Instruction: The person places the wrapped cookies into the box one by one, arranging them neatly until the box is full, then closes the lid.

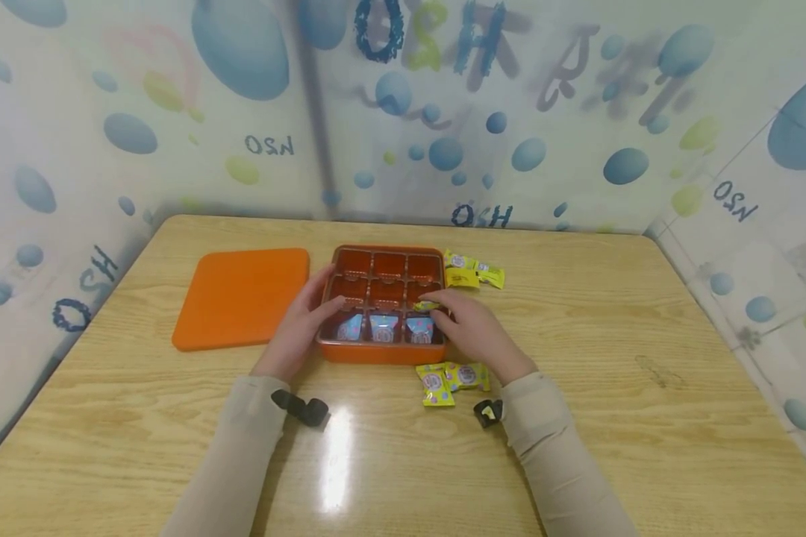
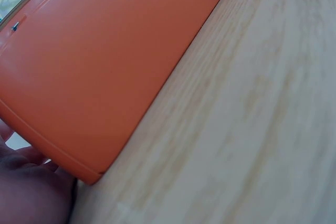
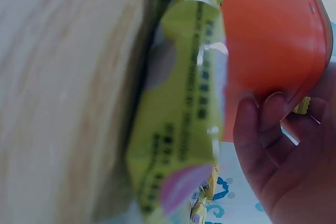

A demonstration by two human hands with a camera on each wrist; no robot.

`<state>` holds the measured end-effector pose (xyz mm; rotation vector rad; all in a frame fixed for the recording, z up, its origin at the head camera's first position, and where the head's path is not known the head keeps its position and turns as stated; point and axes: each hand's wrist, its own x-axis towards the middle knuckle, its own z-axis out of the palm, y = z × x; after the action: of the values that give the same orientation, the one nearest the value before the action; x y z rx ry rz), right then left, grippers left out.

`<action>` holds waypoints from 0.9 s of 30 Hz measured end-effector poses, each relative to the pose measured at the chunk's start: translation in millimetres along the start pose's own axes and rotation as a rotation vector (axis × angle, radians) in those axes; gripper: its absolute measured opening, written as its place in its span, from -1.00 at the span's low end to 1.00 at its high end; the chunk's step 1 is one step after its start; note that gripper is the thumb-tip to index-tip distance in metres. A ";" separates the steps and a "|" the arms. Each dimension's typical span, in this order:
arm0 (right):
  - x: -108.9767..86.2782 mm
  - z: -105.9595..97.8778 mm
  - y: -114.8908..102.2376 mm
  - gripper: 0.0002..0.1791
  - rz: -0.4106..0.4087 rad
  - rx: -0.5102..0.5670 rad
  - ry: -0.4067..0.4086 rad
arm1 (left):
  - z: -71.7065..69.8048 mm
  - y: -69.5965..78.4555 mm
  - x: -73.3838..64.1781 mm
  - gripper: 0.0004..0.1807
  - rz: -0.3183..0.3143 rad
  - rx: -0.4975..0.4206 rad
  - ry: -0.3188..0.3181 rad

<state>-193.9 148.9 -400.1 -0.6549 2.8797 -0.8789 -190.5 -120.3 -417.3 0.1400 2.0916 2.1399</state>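
An orange box point(image 1: 376, 353) with a clear divided insert stands on the table. Blue wrapped candies point(image 1: 383, 328) fill its front row of compartments; the middle and back rows show bare plastic apart from the spot by my right hand. My left hand point(image 1: 300, 324) holds the box's left side, thumb over the rim and fingers along the outer wall. At the right rim, my right hand point(image 1: 473, 324) pinches a small yellow wrapped candy point(image 1: 426, 306) over the middle row's right compartment. In the right wrist view, other fingers point(image 3: 247, 121) lie against the box's outer wall.
The orange lid point(image 1: 242, 298) lies flat left of the box. Several yellow wrapped candies point(image 1: 462, 278) lie by the back right corner, and two more yellow candies point(image 1: 434, 385) sit in front of the box. A patterned wall point(image 1: 403, 149) rises behind the table.
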 end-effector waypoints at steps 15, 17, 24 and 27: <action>1.2 1.6 2.6 -0.72 -0.022 0.025 0.010 | 0.2 0.7 -0.3 -0.28 -0.008 -0.003 -0.001; 0.9 1.6 3.2 -0.72 -0.024 0.024 0.011 | 0.5 0.8 -0.1 -0.29 -0.008 0.001 0.003; 0.7 1.1 3.5 -0.69 -0.041 -0.012 0.009 | 1.2 1.0 -0.3 -0.32 -0.004 -0.006 0.007; 0.6 0.9 2.4 -0.68 -0.040 -0.027 -0.002 | 1.3 1.3 -0.6 -0.35 -0.009 -0.006 0.009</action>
<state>-195.2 150.0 -402.2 -0.7184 2.8913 -0.8460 -189.6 -119.1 -415.9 0.1205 2.0869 2.1457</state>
